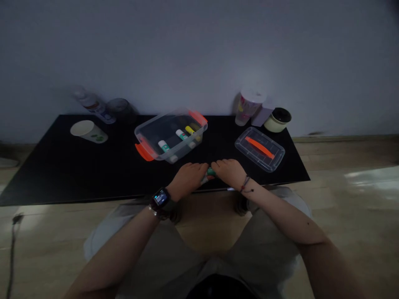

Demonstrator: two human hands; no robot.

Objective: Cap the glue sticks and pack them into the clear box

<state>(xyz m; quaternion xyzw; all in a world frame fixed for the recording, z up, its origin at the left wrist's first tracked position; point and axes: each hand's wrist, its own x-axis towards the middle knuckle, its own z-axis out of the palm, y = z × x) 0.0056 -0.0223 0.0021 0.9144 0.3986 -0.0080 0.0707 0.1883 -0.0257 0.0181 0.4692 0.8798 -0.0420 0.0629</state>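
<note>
My left hand (188,180), below a wrist with a smartwatch, is closed with its fingers curled near the table's front edge. Against it, my right hand (230,172) is closed as well, knuckles up. Between them shows a small part of a green and white glue stick (211,171), gripped from both sides; the rest of it is hidden by the fingers. Just beyond stands a clear plastic box (151,128) with orange latches. Inside lie white-and-green glue sticks (163,146) and a yellow stick (190,130).
On the black table (124,174), a clear lid (264,162) with an orange handle lies right. A paper cup (89,131), a bottle (95,106) and a dark jar (120,110) are left. A plastic tumbler (247,109) and a cream pot (277,121) stand back right.
</note>
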